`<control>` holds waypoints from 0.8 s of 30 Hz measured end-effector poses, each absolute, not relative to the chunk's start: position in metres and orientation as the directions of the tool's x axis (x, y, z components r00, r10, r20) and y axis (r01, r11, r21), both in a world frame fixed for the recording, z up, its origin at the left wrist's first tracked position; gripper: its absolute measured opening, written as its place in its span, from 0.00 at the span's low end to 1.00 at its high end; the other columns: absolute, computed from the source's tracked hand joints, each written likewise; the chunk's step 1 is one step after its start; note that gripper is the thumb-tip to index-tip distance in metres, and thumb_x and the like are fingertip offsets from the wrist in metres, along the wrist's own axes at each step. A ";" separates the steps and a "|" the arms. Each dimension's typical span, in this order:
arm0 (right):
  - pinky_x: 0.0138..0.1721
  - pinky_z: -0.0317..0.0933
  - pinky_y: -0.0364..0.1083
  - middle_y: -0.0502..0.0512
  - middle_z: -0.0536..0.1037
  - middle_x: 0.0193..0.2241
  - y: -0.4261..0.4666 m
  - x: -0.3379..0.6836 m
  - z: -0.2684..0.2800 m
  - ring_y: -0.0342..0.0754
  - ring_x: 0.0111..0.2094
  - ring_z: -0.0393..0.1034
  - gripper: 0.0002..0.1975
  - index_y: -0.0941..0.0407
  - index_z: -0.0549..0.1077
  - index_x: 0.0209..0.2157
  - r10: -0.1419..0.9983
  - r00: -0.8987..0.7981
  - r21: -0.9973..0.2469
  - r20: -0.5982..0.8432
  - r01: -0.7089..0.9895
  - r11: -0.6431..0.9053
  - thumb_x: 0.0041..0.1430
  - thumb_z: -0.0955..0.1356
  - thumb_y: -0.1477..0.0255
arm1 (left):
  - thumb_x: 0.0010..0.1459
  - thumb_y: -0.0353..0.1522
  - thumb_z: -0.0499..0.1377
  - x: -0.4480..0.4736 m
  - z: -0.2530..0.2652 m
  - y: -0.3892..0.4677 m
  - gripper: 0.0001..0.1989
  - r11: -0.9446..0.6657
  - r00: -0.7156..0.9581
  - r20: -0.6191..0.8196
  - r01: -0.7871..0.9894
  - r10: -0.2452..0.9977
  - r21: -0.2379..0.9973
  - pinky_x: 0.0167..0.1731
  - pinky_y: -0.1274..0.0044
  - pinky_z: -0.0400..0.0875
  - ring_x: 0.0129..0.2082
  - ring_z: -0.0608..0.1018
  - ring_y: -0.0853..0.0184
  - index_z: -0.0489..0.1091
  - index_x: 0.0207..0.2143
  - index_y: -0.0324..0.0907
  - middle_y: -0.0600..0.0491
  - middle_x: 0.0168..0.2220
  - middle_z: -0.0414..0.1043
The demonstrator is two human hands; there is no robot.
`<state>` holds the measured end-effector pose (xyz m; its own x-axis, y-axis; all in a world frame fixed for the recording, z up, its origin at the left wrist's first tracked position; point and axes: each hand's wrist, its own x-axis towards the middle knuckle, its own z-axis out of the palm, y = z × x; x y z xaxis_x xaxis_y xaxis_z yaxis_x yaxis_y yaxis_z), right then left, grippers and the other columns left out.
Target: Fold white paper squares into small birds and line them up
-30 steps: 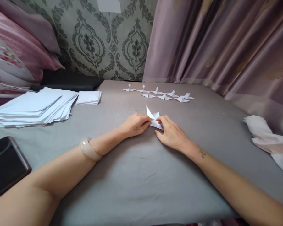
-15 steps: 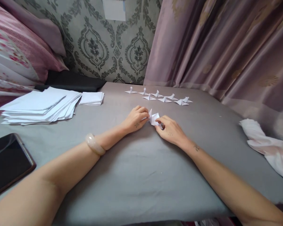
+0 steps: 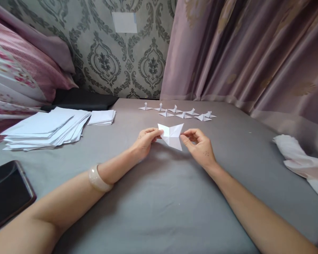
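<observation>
A partly folded piece of white paper [image 3: 172, 132] is held up a little above the grey cloth, its two upper points spread apart and another point hanging down at the right. My left hand [image 3: 146, 140] pinches its left side, thumb on the near face. At the right edge of the paper, my right hand [image 3: 200, 144] has thumb and index finger closed together on it, the other fingers curled. Beyond both hands stand several folded white paper figures [image 3: 184, 115] in two loose rows.
To the left lie a stack of large white sheets [image 3: 42, 123] and a smaller stack of paper [image 3: 102, 117]. A dark phone [image 3: 9, 194] rests at the near left. Bunched white cloth [image 3: 294, 150] is at the right. Curtains [image 3: 214, 53] hang behind the grey-covered surface [image 3: 159, 204].
The folded paper has been lifted and turned, its creased face now spread open toward me. My hands have moved farther apart, to its two sides. The view has tilted up slightly.
</observation>
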<state>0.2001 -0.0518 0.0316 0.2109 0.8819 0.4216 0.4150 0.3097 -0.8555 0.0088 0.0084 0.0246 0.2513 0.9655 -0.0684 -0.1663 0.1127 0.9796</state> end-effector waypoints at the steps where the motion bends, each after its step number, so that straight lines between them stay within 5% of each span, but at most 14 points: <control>1: 0.40 0.65 0.48 0.53 0.78 0.34 -0.053 0.198 0.030 0.46 0.35 0.72 0.14 0.55 0.70 0.34 0.878 0.195 -0.845 0.438 0.421 0.329 0.51 0.72 0.61 | 0.44 0.37 0.66 0.009 0.025 0.007 0.11 0.117 0.248 -0.072 -0.172 0.966 0.978 0.29 0.76 0.61 0.27 0.71 0.71 0.73 0.25 0.38 0.53 0.26 0.71; 11: 0.36 0.66 0.48 0.50 0.79 0.30 -0.056 0.185 0.021 0.45 0.28 0.71 0.14 0.52 0.67 0.35 0.912 0.209 -0.879 0.354 0.407 0.248 0.49 0.73 0.64 | 0.45 0.38 0.66 0.013 0.023 0.001 0.11 0.018 0.162 0.000 -0.107 0.987 0.994 0.31 0.76 0.64 0.28 0.71 0.69 0.72 0.26 0.39 0.52 0.27 0.72; 19: 0.37 0.66 0.47 0.51 0.79 0.30 -0.050 0.192 0.021 0.45 0.32 0.73 0.10 0.54 0.75 0.35 0.896 0.267 -0.900 0.354 0.359 0.248 0.50 0.71 0.66 | 0.54 0.40 0.63 0.014 0.028 -0.009 0.31 -0.181 0.253 0.195 -0.078 0.948 0.980 0.35 0.73 0.69 0.33 0.77 0.66 0.60 0.58 0.45 0.53 0.32 0.76; 24: 0.40 0.68 0.48 0.52 0.81 0.33 -0.051 0.195 0.021 0.46 0.34 0.74 0.11 0.54 0.78 0.37 0.893 0.292 -0.912 0.343 0.332 0.242 0.51 0.71 0.67 | 0.54 0.39 0.64 0.012 0.026 -0.010 0.15 -0.227 0.335 0.230 -0.049 0.914 0.973 0.40 0.74 0.70 0.38 0.78 0.65 0.75 0.41 0.40 0.49 0.38 0.78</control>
<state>0.1953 -0.0506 0.0207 0.2922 0.8928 0.3429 0.3315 0.2417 -0.9120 0.0119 -0.0102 0.0261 0.3349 0.9137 0.2302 -0.0487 -0.2272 0.9726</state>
